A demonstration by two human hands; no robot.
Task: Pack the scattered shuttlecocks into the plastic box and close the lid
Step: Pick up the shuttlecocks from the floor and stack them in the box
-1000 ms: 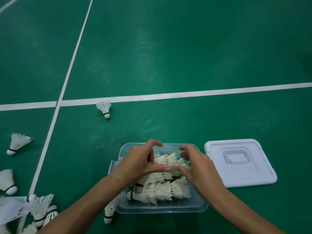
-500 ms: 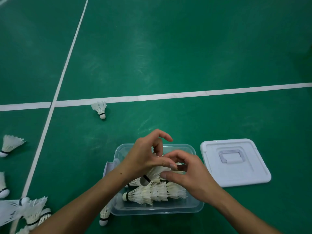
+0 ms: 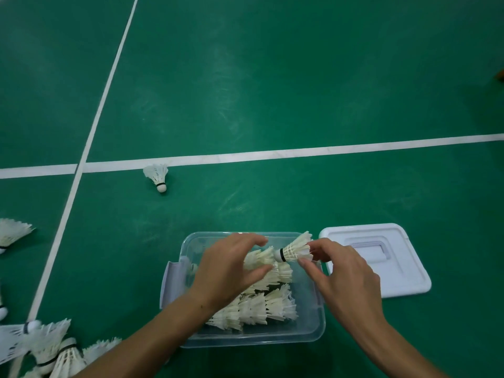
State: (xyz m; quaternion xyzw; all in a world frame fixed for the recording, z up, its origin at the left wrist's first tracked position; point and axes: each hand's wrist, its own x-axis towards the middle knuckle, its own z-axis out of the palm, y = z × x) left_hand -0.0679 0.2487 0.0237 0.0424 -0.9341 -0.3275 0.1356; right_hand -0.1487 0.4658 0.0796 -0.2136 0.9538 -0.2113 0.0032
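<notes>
Here, white feather shuttlecocks (image 3: pixel 253 309) lie in nested rows inside the clear rectangular plastic box (image 3: pixel 313 332), sitting on the green court floor (image 3: pixel 272 77). Right hand (image 3: pixel 343 274) pinches the skirt of one white shuttlecock (image 3: pixel 293 248), cork pointing left, above the box's far side. Left hand (image 3: pixel 229 271) curls around the feathers of another one (image 3: pixel 259 257) over the box. Box looks roughly half filled. Still out: one lone shuttlecock (image 3: pixel 157 177) near the white court line (image 3: pixel 327 151), a cluster (image 3: pixel 51 350) at lower left, more at the left edge. The flat white lid with recessed handle (image 3: pixel 381 257) lies just right of the box, off. Floor beyond is open; the box's right rim stands close to the lid.
</notes>
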